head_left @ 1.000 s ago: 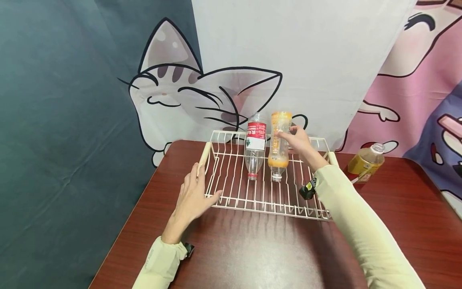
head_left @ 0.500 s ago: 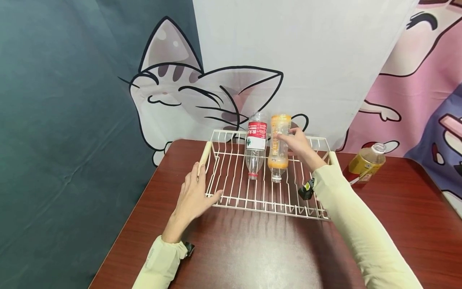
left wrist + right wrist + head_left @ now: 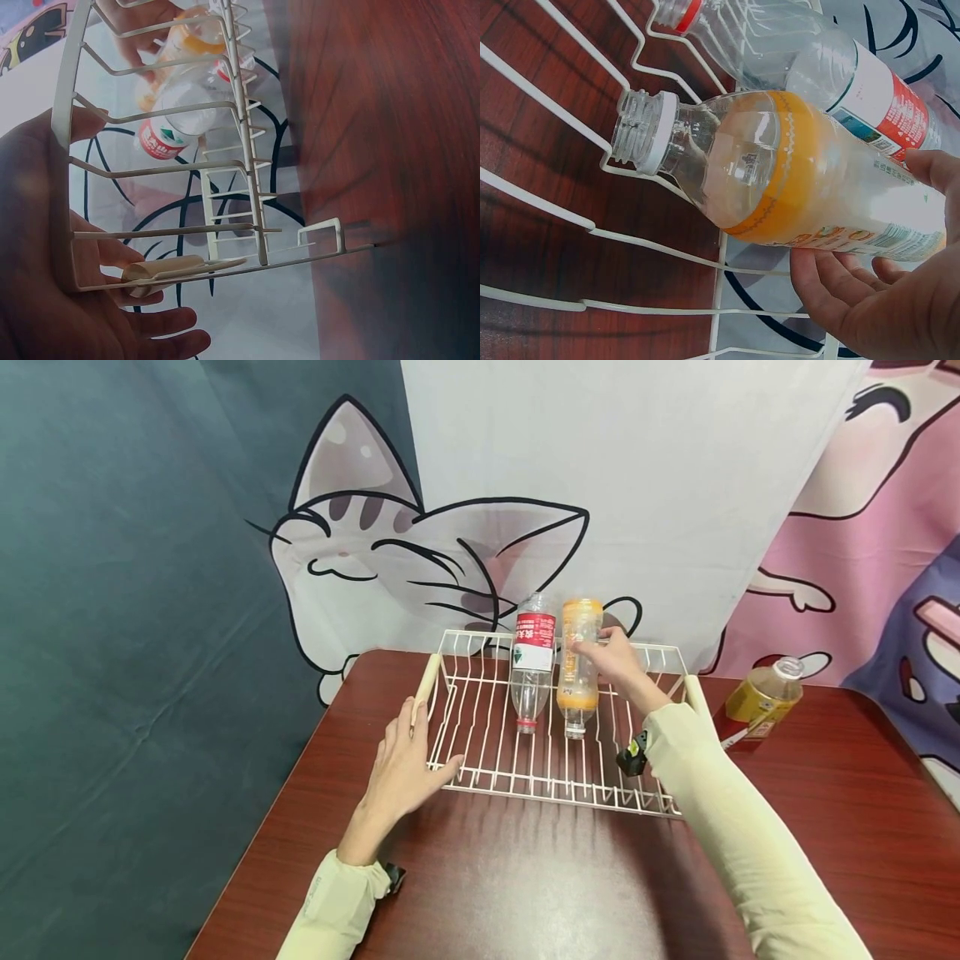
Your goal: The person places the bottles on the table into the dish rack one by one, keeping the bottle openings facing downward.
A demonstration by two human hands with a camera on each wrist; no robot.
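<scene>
My right hand grips an orange-labelled clear plastic bottle between thumb and fingers. The bottle is upside down and leans back in the white wire rack. In the right wrist view, its uncapped neck lies at the rack wires. Beside it, to the left, a clear bottle with a red and white label also leans neck down in the rack. My left hand rests against the rack's left front, its fingers by the cream handle and the thumb spread over the front wires.
Right of the rack, an uncapped yellow-labelled bottle stands upright on the reddish-brown wooden table. A second cream handle sits on the rack's right side. Behind the table hangs a cartoon cat curtain.
The orange-labelled bottle has sunk slightly lower into the rack, with my right hand still holding it. My left hand has stayed in place at the rack.
</scene>
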